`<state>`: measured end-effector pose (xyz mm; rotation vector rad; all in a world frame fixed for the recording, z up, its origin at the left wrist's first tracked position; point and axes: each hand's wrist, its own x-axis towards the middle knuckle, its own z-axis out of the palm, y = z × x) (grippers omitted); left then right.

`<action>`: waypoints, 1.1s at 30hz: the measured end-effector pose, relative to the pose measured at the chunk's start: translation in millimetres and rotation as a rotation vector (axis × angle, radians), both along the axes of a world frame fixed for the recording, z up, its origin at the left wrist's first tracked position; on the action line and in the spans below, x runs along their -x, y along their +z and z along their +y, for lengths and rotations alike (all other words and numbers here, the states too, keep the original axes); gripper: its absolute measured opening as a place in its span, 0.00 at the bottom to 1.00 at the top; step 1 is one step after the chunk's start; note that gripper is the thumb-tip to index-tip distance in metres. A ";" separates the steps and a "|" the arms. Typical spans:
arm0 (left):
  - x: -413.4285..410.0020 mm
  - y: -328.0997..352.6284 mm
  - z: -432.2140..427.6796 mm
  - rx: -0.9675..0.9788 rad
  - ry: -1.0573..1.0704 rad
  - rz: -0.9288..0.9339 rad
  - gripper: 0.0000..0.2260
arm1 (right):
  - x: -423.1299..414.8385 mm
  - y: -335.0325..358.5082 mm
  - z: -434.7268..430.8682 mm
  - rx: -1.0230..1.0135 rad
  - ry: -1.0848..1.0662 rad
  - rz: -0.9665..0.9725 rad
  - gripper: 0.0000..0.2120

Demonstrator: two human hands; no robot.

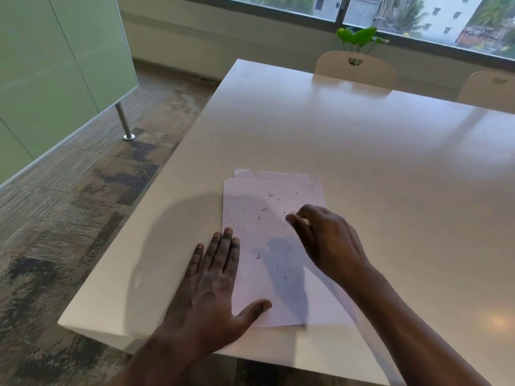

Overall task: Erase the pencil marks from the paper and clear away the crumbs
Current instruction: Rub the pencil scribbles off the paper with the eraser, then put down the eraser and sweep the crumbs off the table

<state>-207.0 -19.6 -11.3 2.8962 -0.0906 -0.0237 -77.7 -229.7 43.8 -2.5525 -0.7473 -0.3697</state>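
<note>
Paper [278, 246] lies flat near the front left corner of the white table [362, 149], with a second sheet [278, 175] peeking out underneath at the far edge. Dark eraser crumbs [271, 195] are scattered over most of it, thickest toward the far end, with a few lower down near the shadow. No pencil marks are readable from here, so erasing looks done or nearly so; the crumbs are what is left.

Left hand [214, 277] is flat and open, palm down. Its fingers rest on the paper's left edge and partly on the table, and its thumb presses the near edge. It grips nothing, only pins the sheet.

Right hand [326, 238] hovers over the right side, fingers curled in with the tips pinched together. Something pale shows at the fingertips, maybe an eraser, but I cannot tell for sure.

Risks:
- A sweep from the right could drag the top sheet over the one below, since only the left edge is pinned.
- Pressing on the crumbs could smear graphite back onto the page.
- Brushing toward the left would send crumbs off the nearby table edge onto the carpet [83, 204].
- A fast swipe could crease the free right corner.
</note>
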 end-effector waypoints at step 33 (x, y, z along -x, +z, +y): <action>-19.2 16.4 -1.1 -0.013 -0.056 0.119 0.62 | -3.4 -24.8 -93.6 0.020 -0.367 0.095 0.20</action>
